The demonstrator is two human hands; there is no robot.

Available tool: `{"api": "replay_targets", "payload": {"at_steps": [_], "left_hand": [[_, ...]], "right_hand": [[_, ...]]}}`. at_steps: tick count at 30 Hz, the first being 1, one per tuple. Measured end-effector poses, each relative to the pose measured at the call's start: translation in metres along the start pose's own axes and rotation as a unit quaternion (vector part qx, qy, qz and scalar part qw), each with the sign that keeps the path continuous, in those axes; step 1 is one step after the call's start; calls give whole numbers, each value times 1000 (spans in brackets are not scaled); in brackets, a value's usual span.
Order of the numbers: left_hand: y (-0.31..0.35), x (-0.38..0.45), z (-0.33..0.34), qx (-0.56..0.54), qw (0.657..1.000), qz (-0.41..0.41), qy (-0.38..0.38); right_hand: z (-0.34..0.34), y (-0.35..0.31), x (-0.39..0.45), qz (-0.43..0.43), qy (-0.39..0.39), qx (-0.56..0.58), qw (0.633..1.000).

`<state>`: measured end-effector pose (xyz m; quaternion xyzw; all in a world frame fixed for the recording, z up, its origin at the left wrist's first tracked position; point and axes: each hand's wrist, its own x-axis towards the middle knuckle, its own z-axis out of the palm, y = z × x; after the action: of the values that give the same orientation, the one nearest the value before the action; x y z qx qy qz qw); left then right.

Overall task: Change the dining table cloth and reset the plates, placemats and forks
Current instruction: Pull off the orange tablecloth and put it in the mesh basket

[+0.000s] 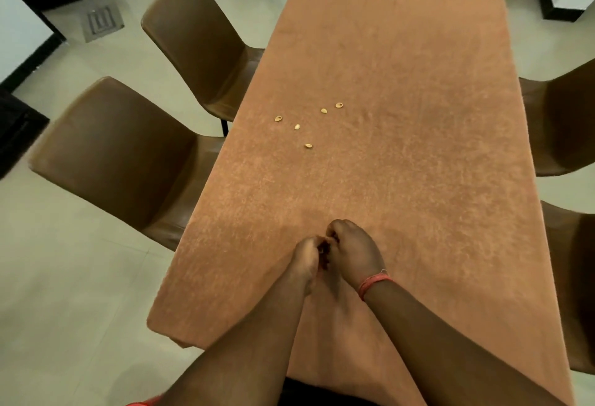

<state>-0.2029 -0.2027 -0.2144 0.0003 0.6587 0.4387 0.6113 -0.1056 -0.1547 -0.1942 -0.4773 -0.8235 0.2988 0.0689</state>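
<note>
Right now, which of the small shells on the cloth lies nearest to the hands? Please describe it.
Start at the orange tablecloth covering the table. Left of its middle lie five small yellow shells. The nearest shell lies alone, lowest of the group, closest to the hands.

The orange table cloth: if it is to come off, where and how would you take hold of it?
Probably at the near end of the orange table cloth, where it hangs over the table edge close to the person. That free drape gives loose fabric to pinch, one hand toward each near corner, coming from the person's own side. The small shells lying mid-cloth suggest gathering inward, so they stay in the fold.
</note>
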Motion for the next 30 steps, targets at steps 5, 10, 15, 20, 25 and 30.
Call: {"api": "replay_targets", "payload": {"at_steps": [5,10,15,20,25,30], "left_hand": [[24,-20,-4,-167,986,-10,-3],[32,-24,-39,-133,987,-10,91],[60,-8,-84,-136,983,6,127],[101,35,-121,-133,987,-2,86],[132,75,-150,-95,994,-1,47],[148,104,-170,-52,999,-6,14]], "right_hand": [[-11,-23,10,-153,-2,-70,986],[-6,-27,29,-133,2,-5,991],[0,-27,94,-76,-18,-52,996],[1,-38,182,12,8,-74,997],[11,-52,245,25,-12,-156,987],[34,-60,254,-10,-13,-233,972]]}}
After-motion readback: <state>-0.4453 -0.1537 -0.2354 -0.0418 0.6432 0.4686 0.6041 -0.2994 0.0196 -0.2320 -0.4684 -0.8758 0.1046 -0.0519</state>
